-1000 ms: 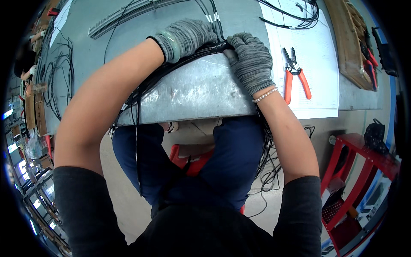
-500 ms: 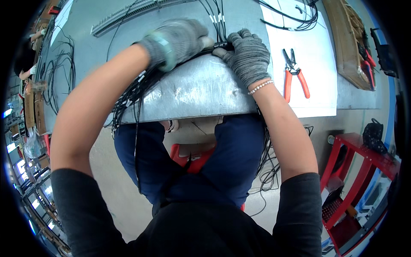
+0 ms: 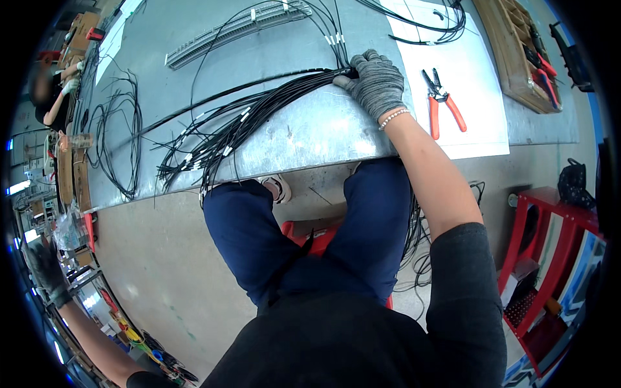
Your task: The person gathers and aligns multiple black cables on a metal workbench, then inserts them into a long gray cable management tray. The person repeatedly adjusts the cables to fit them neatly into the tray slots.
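A person in a black top (image 3: 336,349) and navy trousers (image 3: 242,223) is sitting on a red stool (image 3: 317,242) at the lower centre of the frame. The left hand (image 3: 45,265), in a dark grey glove, is reaching out to the far left edge, well apart from the desk (image 3: 310,139); it is blurring there, so how far its fingers are open, and whether they are holding anything, I cannot tell. Black cables (image 3: 414,236) are tangling below the right forearm.

On the desk, a bundle of black cables (image 3: 278,97) is lying from left of centre to the upper centre, its loose, white-tagged ends fanning out toward the near edge. The right hand (image 3: 376,81), in a grey knit glove with a beaded bracelet (image 3: 393,118) at the wrist, is gripping the gathered end, fingers closing over it and thumb pressing alongside.

Right of this hand, red-handled wire strippers (image 3: 440,96) are lying on white paper (image 3: 482,103). At right, a red rack (image 3: 550,200) is supporting a black bag (image 3: 574,184). Looser cables (image 3: 138,129) are coiling on the desk at left. Farther off, a grey slotted strip (image 3: 236,35) is lying at upper centre-left, a wooden tool tray (image 3: 499,55) is standing at upper right, and a co-worker (image 3: 59,113) is working at upper left.
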`<state>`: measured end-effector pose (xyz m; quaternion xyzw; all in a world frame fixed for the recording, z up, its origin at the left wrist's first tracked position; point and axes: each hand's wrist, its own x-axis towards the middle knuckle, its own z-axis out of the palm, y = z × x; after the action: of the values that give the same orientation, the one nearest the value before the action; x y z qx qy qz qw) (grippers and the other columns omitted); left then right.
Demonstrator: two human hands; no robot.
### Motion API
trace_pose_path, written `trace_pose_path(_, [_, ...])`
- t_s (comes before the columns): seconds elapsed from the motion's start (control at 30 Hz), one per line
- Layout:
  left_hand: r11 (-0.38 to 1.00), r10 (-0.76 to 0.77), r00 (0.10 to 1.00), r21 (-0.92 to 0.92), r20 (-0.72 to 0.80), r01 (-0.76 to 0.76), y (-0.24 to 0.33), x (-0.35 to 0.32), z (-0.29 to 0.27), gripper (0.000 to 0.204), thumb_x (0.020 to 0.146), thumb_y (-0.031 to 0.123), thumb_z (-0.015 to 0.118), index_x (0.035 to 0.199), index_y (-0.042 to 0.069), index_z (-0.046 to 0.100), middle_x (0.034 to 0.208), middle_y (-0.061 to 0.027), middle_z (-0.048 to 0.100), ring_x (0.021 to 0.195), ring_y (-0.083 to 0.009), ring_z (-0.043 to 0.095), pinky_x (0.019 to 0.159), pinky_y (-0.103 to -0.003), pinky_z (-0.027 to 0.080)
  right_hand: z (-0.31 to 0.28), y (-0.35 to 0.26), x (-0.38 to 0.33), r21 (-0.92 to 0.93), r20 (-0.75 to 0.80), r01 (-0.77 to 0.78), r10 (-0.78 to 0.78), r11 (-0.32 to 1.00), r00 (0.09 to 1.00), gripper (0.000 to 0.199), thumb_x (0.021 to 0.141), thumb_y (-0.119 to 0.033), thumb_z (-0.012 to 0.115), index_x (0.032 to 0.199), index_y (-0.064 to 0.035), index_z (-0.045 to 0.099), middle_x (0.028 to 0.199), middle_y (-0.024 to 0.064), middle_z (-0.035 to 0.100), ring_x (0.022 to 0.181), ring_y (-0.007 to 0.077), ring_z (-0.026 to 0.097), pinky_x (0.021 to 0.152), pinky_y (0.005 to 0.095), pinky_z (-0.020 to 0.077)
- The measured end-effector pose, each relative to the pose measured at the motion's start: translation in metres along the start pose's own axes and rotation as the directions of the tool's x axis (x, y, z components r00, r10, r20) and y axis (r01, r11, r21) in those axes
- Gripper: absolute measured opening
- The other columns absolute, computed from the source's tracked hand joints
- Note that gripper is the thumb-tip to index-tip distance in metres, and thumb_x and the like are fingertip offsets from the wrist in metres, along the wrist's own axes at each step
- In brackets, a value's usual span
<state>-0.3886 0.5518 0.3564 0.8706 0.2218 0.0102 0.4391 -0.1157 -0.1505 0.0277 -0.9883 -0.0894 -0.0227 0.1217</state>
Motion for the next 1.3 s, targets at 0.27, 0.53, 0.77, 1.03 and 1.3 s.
trace_pose_path(0.27, [0.074, -0.729, 0.501, 0.782, 0.466, -0.619, -0.124, -0.053, 0.202, 0.03, 0.082, 0.043, 0.065, 0.097, 0.018, 0.071, 0.105, -0.0087, 0.069, 0.102, -0.0311, 0.061, 0.088, -0.044, 0.047, -0.001, -0.001, -0.002, -0.029, -0.026, -0.04, 0.039, 0.999, 0.999, 0.055, 0.074, -0.057, 0.069, 0.105, -0.0117, 0.068, 0.108, 0.008, 0.06, 0.101, 0.0246, 0.059, 0.089, 0.0375, 0.0476])
trace_pose_path(0.53, [0.47, 0.763, 0.594, 0.412, 0.255, -0.781, 0.122, 0.079, 0.574, 0.045, 0.085, 0.028, 0.064, 0.126, 0.01, 0.055, 0.125, -0.0171, 0.056, 0.118, -0.0339, 0.052, 0.101, -0.041, 0.042, -0.003, -0.009, 0.002, 0.049, -0.071, 0.007, -0.004, 0.999, 0.997, 0.052, 0.071, -0.053, 0.072, 0.1, -0.0104, 0.069, 0.106, 0.0109, 0.061, 0.097, 0.0282, 0.06, 0.086, 0.0386, 0.0486])
trace_pose_path(0.77, [0.652, 0.477, 0.776, 0.427, 0.412, -0.627, 0.122, 0.094, 0.668, 0.037, 0.083, 0.029, 0.064, 0.116, 0.014, 0.061, 0.109, -0.0088, 0.06, 0.106, -0.0281, 0.056, 0.095, -0.039, 0.043, 0.002, 0.002, 0.0, 0.035, -0.003, -0.016, 0.016, 0.999, 1.0, 0.054, 0.074, -0.056, 0.067, 0.103, -0.0112, 0.067, 0.105, 0.0115, 0.061, 0.097, 0.0287, 0.059, 0.083, 0.0399, 0.0486])
trace_pose_path(1.03, [0.662, 0.566, 0.74, 0.335, 0.363, -0.671, 0.111, 0.1, 0.667, 0.03, 0.083, 0.031, 0.063, 0.107, 0.012, 0.066, 0.102, -0.0084, 0.06, 0.1, -0.0273, 0.056, 0.091, -0.04, 0.044, -0.031, -0.01, 0.051, 0.291, 0.112, -0.087, 0.056, 0.953, 0.992, 0.038, 0.083, -0.04, 0.068, 0.107, -0.0099, 0.067, 0.104, 0.0091, 0.065, 0.096, 0.0266, 0.063, 0.088, 0.0368, 0.049])
trace_pose_path(1.3, [0.72, 0.521, 0.752, 0.266, 0.403, -0.641, 0.113, 0.102, 0.66, 0.03, 0.082, 0.029, 0.064, 0.107, 0.012, 0.067, 0.101, -0.01, 0.061, 0.098, -0.0288, 0.057, 0.09, -0.04, 0.045, -0.033, -0.073, 0.194, 0.296, 0.34, 0.169, -0.269, 0.94, 0.901, 0.029, 0.084, -0.026, 0.067, 0.106, -0.0065, 0.064, 0.094, 0.0118, 0.068, 0.09, 0.0272, 0.067, 0.081, 0.038, 0.0524])
